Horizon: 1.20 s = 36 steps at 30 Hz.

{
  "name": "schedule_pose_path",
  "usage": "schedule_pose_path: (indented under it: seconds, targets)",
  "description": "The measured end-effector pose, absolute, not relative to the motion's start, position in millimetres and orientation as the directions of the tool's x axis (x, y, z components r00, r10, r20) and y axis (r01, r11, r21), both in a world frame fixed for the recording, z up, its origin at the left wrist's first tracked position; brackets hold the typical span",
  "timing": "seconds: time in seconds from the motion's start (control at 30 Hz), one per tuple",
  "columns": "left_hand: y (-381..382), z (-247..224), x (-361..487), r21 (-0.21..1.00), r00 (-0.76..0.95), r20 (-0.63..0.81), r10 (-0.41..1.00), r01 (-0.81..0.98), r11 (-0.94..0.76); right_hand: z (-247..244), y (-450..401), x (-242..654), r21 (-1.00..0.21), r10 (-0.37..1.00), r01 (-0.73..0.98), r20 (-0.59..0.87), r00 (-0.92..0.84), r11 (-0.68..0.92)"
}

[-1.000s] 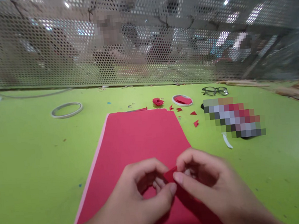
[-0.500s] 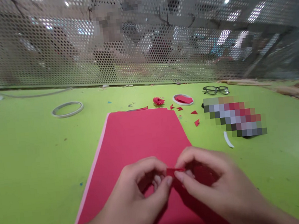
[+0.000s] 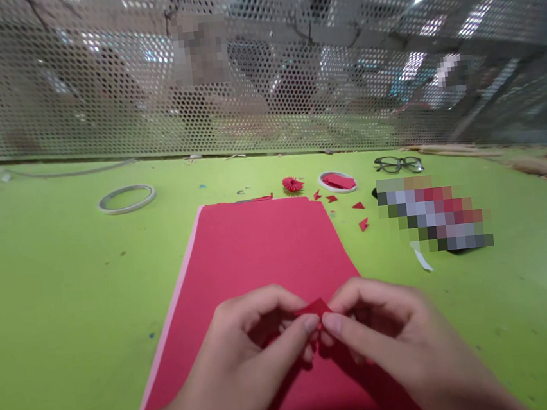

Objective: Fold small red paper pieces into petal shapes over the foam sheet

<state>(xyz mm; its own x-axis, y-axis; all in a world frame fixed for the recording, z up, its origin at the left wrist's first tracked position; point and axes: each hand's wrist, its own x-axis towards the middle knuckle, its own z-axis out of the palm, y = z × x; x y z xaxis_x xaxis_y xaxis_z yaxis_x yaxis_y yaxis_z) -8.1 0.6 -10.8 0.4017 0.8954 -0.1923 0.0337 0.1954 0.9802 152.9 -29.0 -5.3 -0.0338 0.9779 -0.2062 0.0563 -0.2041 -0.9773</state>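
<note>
Between my two hands is a small folded piece of red paper [image 3: 318, 306], its pointed top showing above the thumbs. My left hand [image 3: 262, 341] pinches it from the left, thumb in front and fingers behind. From the other side my right hand [image 3: 382, 330] pinches it too, the thumb tips close together. Part of the paper is hidden by the fingers. Both hands are over a stack of large red paper sheets [image 3: 263, 251] with a pale pink sheet edge at its left. Beyond the stack lie small folded red triangles [image 3: 359, 206] and a pleated red paper piece [image 3: 293, 184].
A tape roll [image 3: 126, 199] lies at the left; another white ring [image 3: 338, 182] has red paper in it. Eyeglasses [image 3: 399, 164], a blurred-out case [image 3: 434, 215] and a white strip [image 3: 422, 257] are at the right. A perforated metal screen [image 3: 148, 114] borders the green table, with people behind it.
The red paper piece has turned from a flat strip edge to a raised point. My hands have drawn closer together around it, thumbs now nearly touching.
</note>
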Motion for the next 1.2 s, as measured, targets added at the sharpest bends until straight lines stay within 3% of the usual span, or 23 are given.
schedule_pose_path:
  seconds: [0.13, 0.3, 0.5, 0.63, 0.73, 0.87, 1.0, 1.2]
  targets:
    - [2, -8, -10, 0.946, 0.417, -0.256, 0.872, -0.076, 0.314, -6, -30, 153, -0.983, 0.983, 0.046, -0.181, -0.025, -0.180]
    - [4, -10, -9, 0.904, 0.476, -0.235, 0.848, -0.215, 0.371, -6, -31, 153, -0.977, 0.977, -0.005, -0.214, -0.012, -0.214]
    - [2, -14, -8, 0.860, 0.493, -0.258, 0.831, -0.275, 0.430, -7, -31, 150, -0.963, 0.970, -0.115, -0.241, -0.021, -0.242]
    - [2, -12, -6, 0.887, 0.454, -0.275, 0.847, -0.219, 0.406, -6, -31, 150, -0.980, 0.980, 0.032, -0.199, -0.025, -0.199]
    - [1, -9, -5, 0.934, 0.378, -0.270, 0.885, -0.120, 0.336, -6, -30, 152, -0.969, 0.997, 0.236, -0.078, -0.025, -0.070]
    - [-2, -8, -7, 0.997, 0.296, -0.073, 0.952, 0.043, 0.063, -11, -29, 155, -0.859, 0.984, 0.481, 0.172, -0.051, 0.175]
    - [-3, -9, -11, 0.986, 0.263, 0.065, 0.963, 0.132, -0.102, -16, -29, 158, -0.824, 0.967, 0.505, 0.228, -0.116, 0.256]
    - [-2, -5, -9, 0.998, 0.304, 0.020, 0.952, 0.042, -0.035, -16, -29, 162, -0.771, 0.932, 0.528, 0.333, -0.142, 0.356]
